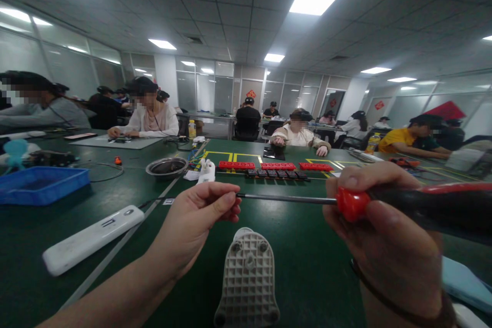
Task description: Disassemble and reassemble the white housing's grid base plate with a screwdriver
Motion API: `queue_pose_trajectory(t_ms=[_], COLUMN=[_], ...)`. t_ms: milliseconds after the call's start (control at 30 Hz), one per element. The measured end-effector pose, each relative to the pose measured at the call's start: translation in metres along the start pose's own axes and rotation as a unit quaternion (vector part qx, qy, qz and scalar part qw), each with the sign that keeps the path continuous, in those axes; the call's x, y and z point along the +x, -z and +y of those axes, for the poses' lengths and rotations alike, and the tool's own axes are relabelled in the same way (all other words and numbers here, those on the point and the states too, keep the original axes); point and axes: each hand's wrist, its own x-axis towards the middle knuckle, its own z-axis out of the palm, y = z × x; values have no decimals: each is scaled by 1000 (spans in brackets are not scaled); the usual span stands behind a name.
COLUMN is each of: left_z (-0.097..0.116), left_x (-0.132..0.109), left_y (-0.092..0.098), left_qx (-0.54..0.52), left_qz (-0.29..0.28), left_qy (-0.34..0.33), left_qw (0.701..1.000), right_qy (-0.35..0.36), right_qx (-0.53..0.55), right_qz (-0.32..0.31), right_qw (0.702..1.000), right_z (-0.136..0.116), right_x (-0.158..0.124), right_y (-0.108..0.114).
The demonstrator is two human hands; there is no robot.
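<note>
Inspecting remotely, I find one screwdriver (288, 199) level above the bench (315, 261), handle gripped by the right hand (392, 225), left hand (198, 215) pinching its tip. Step in hand, I judge: readying the tip; next move calls for steady alignment. Counted: one ribbed base (249, 277), three red strips (236, 165).

L hand (202, 210) pinches screwdriver (307, 200) at its tip (239, 195); R hand (392, 230) grips the red/blk handle (352, 204), shaft approx. horiz. btwn them. Below, grey ribbed part (249, 279) rests on green table (315, 266), grid facing cam. White bar (92, 238) to L, blue tray (54, 192) & metal bowl (157, 171) farther out. Red strips (236, 165) beyond, w/ blk row (277, 175) nr. Person in cream top (300, 137) sits across.
</note>
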Motion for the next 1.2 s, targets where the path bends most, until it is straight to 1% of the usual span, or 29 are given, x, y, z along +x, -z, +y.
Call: queue_pose_trajectory(t_ms=[100, 233, 367, 467, 633, 800, 933, 1033, 1100, 1133, 1167, 1200], left_z=[-4, -6, -3, -2, -2, -1, 2, 0, -7, -13, -21, -30], left_x=[3, 7, 6, 4, 3, 1, 3, 18, 35, 43, 51, 58], left_y=[3, 7, 8, 8, 10, 10, 11, 18, 30, 37, 45, 53], left_qx=[39, 88, 119, 136, 125, 121, 144, 186, 287, 369, 456, 517], left_qz=[1, 0, -9, -24, -62, -78, -72, -41, -23, -29, -69, -139], left_qy=[-24, -66, -113, -129, -117, -88, -94, -105, -87, -53, 21, 129], left_qw=[999, 994, 986, 982, 983, 986, 982, 976, 954, 927, 887, 835], right_qy=[28, 21, -19, -40, -56, -65, -60, -54, -51, -50, -50, -51], right_qx=[-18, -41, 28, 81, 99, 93, 90, 93, 94, 93, 91, 89], right_qz=[21, 58, 48, 47, 83, 92, 100, 120, 135, 141, 147, 153], right_qw=[999, 997, 998, 995, 990, 989, 989, 987, 985, 984, 984, 983], right_z=[5, 7, 11, 14, 17, 18, 17, 15, 14, 13, 13, 12], right_x=[-2, -3, 1, 5, 9, 9, 10, 12, 14, 14, 15, 16], right_y=[-1, -3, -2, -2, -3, -4, -3, 0, 2, 3, 4, 5])
